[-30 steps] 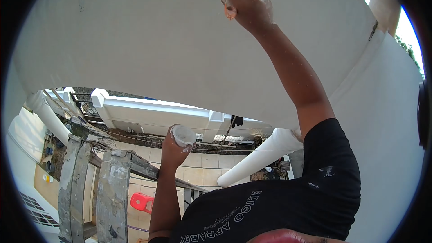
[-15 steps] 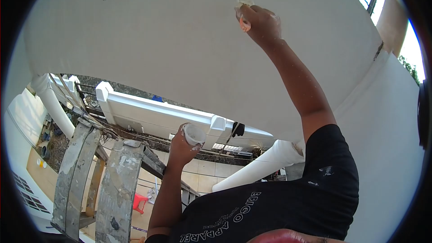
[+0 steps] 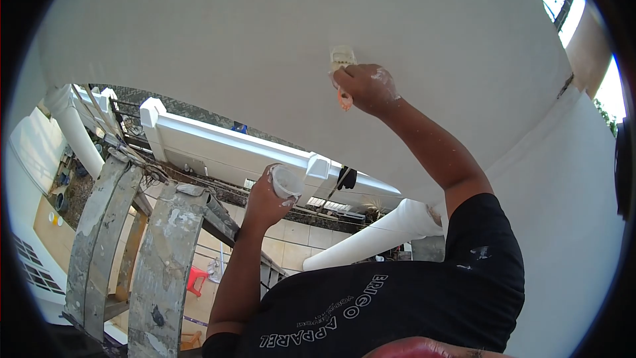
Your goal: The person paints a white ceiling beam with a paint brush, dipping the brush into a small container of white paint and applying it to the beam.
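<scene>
My right hand (image 3: 368,87) is closed round a paintbrush (image 3: 342,58), its pale, paint-coated head against or very near the off-white overhead surface (image 3: 232,33). The orange end of its handle sticks out below my fingers. White smears mark the back of this hand. Lower down, my left hand (image 3: 264,200) grips a whitish plastic cup (image 3: 286,181) at chest height. The cup's mouth faces toward me, and I cannot make out how much is inside.
Paint-spattered metal ladders or trestles (image 3: 162,272) stand at lower left. White columns (image 3: 374,235) and a white-topped boundary wall (image 3: 228,136) lie beyond. On the tiled floor far below is a red plastic stool (image 3: 196,280). Thin lines cross the gap.
My right hand has drawn the brush down and slightly left in view, and more of the brush head shows. My left hand still holds the cup. The view has shifted slightly.
</scene>
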Demonstrator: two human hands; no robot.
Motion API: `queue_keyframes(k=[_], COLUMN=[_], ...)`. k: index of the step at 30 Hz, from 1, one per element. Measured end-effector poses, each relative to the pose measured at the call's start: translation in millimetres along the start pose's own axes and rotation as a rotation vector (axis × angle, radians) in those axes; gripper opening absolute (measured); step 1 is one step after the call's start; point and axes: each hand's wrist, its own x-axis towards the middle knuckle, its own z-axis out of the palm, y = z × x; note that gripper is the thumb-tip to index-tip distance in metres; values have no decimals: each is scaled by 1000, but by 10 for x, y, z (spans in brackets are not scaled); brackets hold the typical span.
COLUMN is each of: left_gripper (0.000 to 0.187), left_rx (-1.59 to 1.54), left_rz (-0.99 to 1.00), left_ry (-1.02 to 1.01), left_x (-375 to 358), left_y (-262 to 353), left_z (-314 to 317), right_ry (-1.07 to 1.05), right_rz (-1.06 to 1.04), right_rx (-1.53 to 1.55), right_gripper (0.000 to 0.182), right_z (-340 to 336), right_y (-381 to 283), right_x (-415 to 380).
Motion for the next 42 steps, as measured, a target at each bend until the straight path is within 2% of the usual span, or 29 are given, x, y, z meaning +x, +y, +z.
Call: queue_keyframes(k=[2,5,7,10,12,14,17,18,19,22,24,25,26,28,29,31,33,34,36,37,39,40,42], left_gripper=[68,67,66,65,65,64,64,64,63,60,59,59,59,59,60,60,60,61,62,62,65,65,71], left_rx=[1,-45,-64,-62,-42,-9,-16,-21,-30,-26,-16,-14,-12,-30,-41,-43,-36,-29,-10,-15,-20,-10,-15], left_rz=[-4,-27,-20,-13,-14,-29,-34,-34,-21,10,23,23,22,29,35,43,51,23,0,10,-7,-17,-36], left_ry=[-12,11,5,14,11,-9,-16,-24,-26,-18,-11,-9,-12,-21,-24,-24,-10,-9,-6,1,-7,-23,-10], left_x=[-13,-25,-15,-14,-21,-30,-28,-33,-33,-27,-27,-27,-34,-30,-19,-13,-17,-20,-29,-35,-21,-10,-40], left_y=[29,30,-10,17,54,72,101,87,60,76,89,95,96,72,62,21,11,32,41,42,42,37,20], left_z=[-5,7,30,-3,-12,-22,-28,-18,-20,-23,-43,-46,-37,-29,-27,-1,-17,-12,-30,-30,-11,-8,2], right_ry=[94,13,-268,-386,-443,-626,-583,-493,-499,-257,-7,85,81,42,17,78,-102,-228,-208,-201,-118,-122,310], right_rz=[33,94,-5,-94,-58,107,296,440,629,726,613,628,628,546,417,70,-127,-167,-162,-152,364,382,1286], right_rx=[-79,-138,-155,0,89,285,228,324,363,293,273,228,224,-112,-363,-242,-298,-218,-33,-37,216,226,1142], right_gripper=[17,17,15,15,14,13,23,34,41,49,48,40,40,20,32,15,13,13,17,17,22,22,29], right_z=[-99,-22,240,650,734,716,466,301,32,-371,-881,-956,-974,-1149,-874,-467,-55,35,212,204,173,170,179], right_y=[248,205,-23,-485,-681,-762,-349,-118,75,767,904,984,1005,831,970,764,423,223,-38,-162,-332,-354,-513], right_x=[234,346,241,-67,-154,-165,184,341,554,932,1128,1181,1182,1226,1120,801,478,336,49,-49,-252,-328,-561])
